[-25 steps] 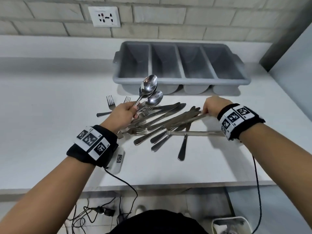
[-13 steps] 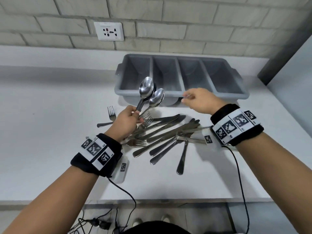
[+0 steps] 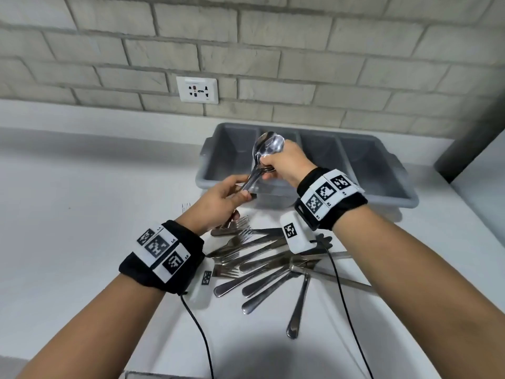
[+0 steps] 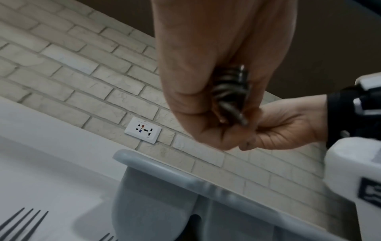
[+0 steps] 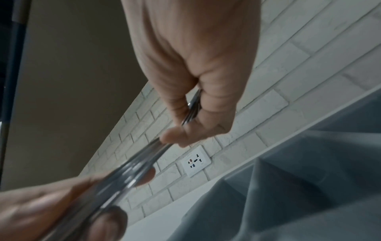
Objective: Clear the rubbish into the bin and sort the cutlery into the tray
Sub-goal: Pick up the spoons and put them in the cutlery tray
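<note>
A small bunch of steel spoons [image 3: 268,145] is held in the air over the front of the grey four-compartment tray [image 3: 382,196]. My left hand [image 3: 243,190] pinches the handle ends [image 4: 230,91]. My right hand [image 3: 266,167] grips the necks just below the bowls [image 5: 190,112]. The bowls hang over the second compartment from the left. All the compartments I can see are bare. A pile of forks and knives [image 3: 259,259] lies on the white counter below both wrists.
A lone fork [image 3: 186,207] lies left of the pile, its tines [image 4: 24,220] close to the tray's left end [image 4: 164,168]. Behind the tray stands a brick wall with a socket [image 3: 197,89]. Wrist cables [image 3: 200,332] trail over the counter's front edge.
My right hand left the pile, rose and took hold of the spoons below the bowls. My left hand carried the spoons up and toward the tray.
</note>
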